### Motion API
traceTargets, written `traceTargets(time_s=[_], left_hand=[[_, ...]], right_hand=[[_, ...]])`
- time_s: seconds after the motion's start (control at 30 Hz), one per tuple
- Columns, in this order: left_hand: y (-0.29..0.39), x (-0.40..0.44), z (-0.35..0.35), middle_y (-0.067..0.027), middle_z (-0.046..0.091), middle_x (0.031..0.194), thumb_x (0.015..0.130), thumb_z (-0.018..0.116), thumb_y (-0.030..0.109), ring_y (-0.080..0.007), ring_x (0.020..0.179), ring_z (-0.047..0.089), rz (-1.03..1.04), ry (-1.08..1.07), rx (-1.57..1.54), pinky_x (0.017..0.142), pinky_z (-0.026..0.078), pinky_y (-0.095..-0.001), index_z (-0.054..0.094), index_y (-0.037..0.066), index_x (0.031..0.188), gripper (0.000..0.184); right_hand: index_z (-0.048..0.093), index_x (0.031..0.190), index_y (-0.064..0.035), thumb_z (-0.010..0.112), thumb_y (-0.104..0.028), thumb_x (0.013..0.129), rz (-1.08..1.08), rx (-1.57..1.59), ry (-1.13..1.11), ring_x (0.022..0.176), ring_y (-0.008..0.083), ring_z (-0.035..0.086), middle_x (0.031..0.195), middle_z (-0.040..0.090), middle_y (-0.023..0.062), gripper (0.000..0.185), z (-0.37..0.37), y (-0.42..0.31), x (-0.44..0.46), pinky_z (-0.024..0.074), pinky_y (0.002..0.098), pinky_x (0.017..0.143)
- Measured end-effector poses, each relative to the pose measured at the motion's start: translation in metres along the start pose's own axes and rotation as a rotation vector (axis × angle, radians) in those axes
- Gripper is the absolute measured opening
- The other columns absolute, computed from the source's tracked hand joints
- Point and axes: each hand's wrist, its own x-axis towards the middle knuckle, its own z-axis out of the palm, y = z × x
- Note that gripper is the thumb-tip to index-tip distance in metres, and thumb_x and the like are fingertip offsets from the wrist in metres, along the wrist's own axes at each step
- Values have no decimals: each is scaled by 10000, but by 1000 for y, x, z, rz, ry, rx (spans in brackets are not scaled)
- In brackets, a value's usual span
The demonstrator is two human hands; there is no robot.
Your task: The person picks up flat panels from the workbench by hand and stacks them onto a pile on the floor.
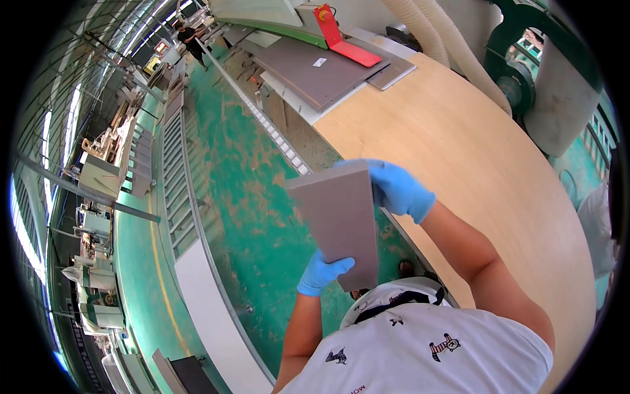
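A flat grey-brown panel (340, 220) is held up in front of my body, tilted, over the green floor. My left hand (323, 272), in a blue glove, grips its lower left edge with the thumb across the front face. On the upper right side, my right hand (401, 190), also gloved in blue, is closed around the panel's edge; some of its fingers are hidden behind the panel. The panel is apart from the wooden tabletop to its right.
A large pale wooden tabletop (459, 138) spans the right side. Stacked grey panels (308, 69) lie at its far end beside a red bracket (348, 46). A roller conveyor (177, 177) runs along the left. Another person (190, 41) stands far off. Ribbed hoses (453, 46) hang behind the tabletop.
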Motion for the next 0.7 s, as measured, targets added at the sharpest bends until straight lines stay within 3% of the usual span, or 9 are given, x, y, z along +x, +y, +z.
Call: traceTargets(time_s=[0.07,0.1,0.17,0.3,0.4,0.47,0.5,0.57,0.7], left_hand=[[-8,0,-6,-39,666,1050,804,760,124,-148,978,598,8,52,16,861,489,-320,642,0,1156,391],[-11,-1,-9,-39,664,1040,810,756,114,-146,968,599,14,99,31,845,494,-315,638,1,1162,388],[-19,-2,-15,-42,665,1030,820,745,104,-144,958,599,6,165,-13,829,497,-310,633,2,1169,380],[-33,-3,-23,-58,668,1040,856,699,77,-154,953,619,-2,362,-139,813,512,-309,628,3,1173,333],[-32,-7,-20,-89,651,1123,877,646,38,-202,1013,633,8,512,-343,850,526,-341,600,-8,1208,337],[-31,-11,-18,-116,623,1180,891,615,46,-245,1064,620,40,570,-386,891,520,-380,559,-7,1257,375],[-31,-12,-18,-143,595,1238,904,584,55,-287,1114,607,72,626,-432,933,514,-420,519,-5,1307,412],[-36,-17,-23,-158,577,1268,920,570,97,-297,1145,589,74,651,-451,962,495,-437,499,-4,1330,428],[-43,-24,-29,-181,517,1365,954,529,212,-327,1235,525,57,624,-584,1053,416,-480,425,-3,1401,507]], right_hand=[[547,1327,-29,534,-345,960,69,-834,189,1101,250,623,1240,638,138,484,-27,15,-7,484,353,922],[547,1327,-29,534,-345,960,72,-834,180,1101,250,623,1240,638,138,484,-44,23,-12,484,353,922],[532,1338,-24,574,-351,907,-11,-1563,156,1137,327,603,1260,621,195,542,-79,36,-21,476,396,940],[533,1329,-15,598,-344,875,-10,-1366,304,1130,371,593,1210,631,226,565,-114,37,-29,459,400,966],[523,1347,-37,592,-340,877,-67,-1325,383,1228,382,530,1290,587,223,563,-134,24,-16,397,430,1049],[506,1369,-62,590,-341,870,-281,-1770,492,1329,418,419,1390,501,231,577,-143,13,0,293,479,1124],[506,1369,-62,590,-341,870,-290,-1765,494,1329,418,419,1390,501,231,577,-146,7,11,293,479,1124],[471,1400,-89,600,-363,859,-414,-1934,527,1389,465,301,1473,395,245,620,-152,-7,36,207,538,1150],[443,1420,-80,570,-426,862,-435,-2063,606,1403,477,260,1493,353,257,669,-176,-31,96,164,553,1159]])
